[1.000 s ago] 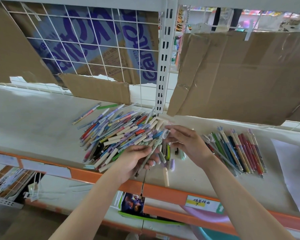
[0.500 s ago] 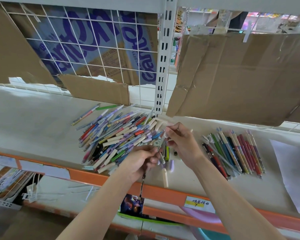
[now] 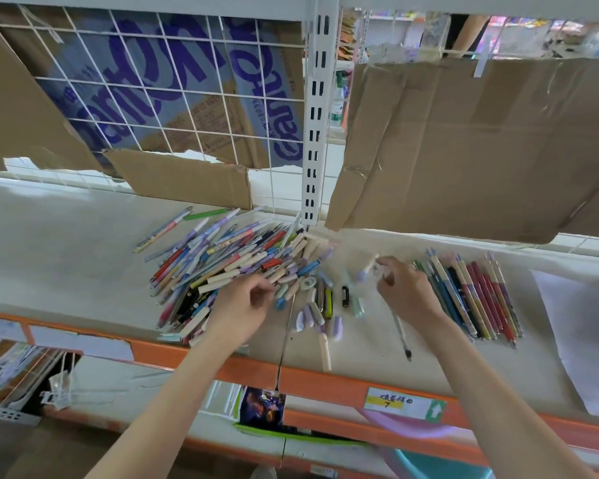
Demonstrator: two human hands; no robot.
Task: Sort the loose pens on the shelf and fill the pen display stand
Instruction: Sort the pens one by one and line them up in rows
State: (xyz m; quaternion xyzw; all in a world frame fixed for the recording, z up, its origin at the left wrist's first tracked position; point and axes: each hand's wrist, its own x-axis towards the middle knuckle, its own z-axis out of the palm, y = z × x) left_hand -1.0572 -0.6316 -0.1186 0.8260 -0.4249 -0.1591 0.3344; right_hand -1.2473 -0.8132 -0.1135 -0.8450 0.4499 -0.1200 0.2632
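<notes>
The right hand (image 3: pixel 403 292) is motion-blurred at the fingertips, so the pale item pinched there cannot be identified. The left hand (image 3: pixel 241 307) covers the near edge of the loose pen pile (image 3: pixel 222 261). The writing on the yellow shelf label (image 3: pixel 389 402) is too small to read. The white paper sheet (image 3: pixel 581 337) is cut off by the right edge.

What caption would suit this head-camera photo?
Two hands sort a loose pen pile: the right hand carries one toward the sorted row.

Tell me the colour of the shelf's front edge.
Orange, seen in the head view along the shelf edge.
</notes>
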